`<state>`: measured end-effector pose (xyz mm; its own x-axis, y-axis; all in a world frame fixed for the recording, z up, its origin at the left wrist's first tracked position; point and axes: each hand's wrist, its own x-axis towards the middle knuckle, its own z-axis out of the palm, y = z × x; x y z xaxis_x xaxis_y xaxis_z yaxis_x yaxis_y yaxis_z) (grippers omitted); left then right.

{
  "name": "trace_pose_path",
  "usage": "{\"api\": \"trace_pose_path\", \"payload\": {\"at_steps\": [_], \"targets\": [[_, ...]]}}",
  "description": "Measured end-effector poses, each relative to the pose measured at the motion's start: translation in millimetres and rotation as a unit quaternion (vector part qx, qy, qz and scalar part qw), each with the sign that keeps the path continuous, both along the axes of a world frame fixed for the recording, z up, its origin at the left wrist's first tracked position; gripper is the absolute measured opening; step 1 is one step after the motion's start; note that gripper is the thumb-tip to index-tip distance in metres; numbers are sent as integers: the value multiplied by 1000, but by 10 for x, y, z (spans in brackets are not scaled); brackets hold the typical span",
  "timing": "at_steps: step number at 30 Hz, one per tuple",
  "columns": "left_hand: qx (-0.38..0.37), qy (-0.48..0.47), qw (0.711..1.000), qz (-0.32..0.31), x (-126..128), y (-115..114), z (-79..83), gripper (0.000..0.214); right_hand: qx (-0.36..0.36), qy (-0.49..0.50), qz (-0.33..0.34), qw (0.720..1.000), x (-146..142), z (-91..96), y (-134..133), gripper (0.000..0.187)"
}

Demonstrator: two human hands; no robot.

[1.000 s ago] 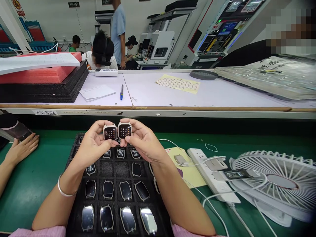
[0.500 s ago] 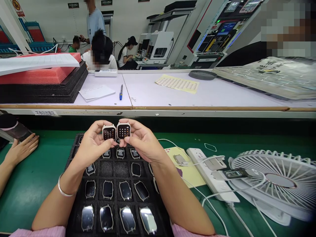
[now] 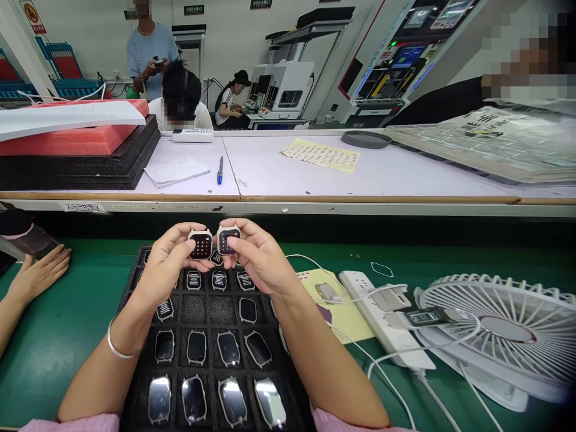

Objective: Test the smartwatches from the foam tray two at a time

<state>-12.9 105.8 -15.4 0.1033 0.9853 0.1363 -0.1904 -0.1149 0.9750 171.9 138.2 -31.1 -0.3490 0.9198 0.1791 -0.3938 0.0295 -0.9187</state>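
Note:
My left hand [image 3: 164, 264] is closed around a white smartwatch body [image 3: 200, 244] whose lit screen shows a grid of icons. My right hand [image 3: 257, 255] grips a second white smartwatch body [image 3: 227, 239], its thumb lying across the lit screen. Both watches are held side by side above the far end of a black foam tray [image 3: 209, 351]. The tray's pockets hold several dark-screened watch bodies [image 3: 228, 348].
Another person's hand [image 3: 38, 273] rests on the green mat at the left. To the right lie a white power strip [image 3: 382, 315] with cables, a yellow sheet [image 3: 342, 312] and a white fan [image 3: 504, 333]. A raised white shelf [image 3: 315, 174] with foam stacks, paper and pen runs behind.
My right thumb has slid over the right watch's screen, and both watches have dipped slightly. A person standing in the background has walked left.

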Motion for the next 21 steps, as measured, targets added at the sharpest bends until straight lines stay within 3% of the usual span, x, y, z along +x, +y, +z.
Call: {"api": "trace_pose_path", "payload": {"at_steps": [6, 12, 21], "targets": [[-9, -15, 1000, 22, 9, 12, 7, 29, -27, 26, 15, 999, 14, 17, 9, 34], [31, 49, 996, 67, 26, 14, -2, 41, -31, 36, 43, 998, 36, -4, 11, 43], [59, 118, 987, 96, 19, 25, -31, 43, 43, 35, 67, 996, 6, -55, -26, 38]]}}
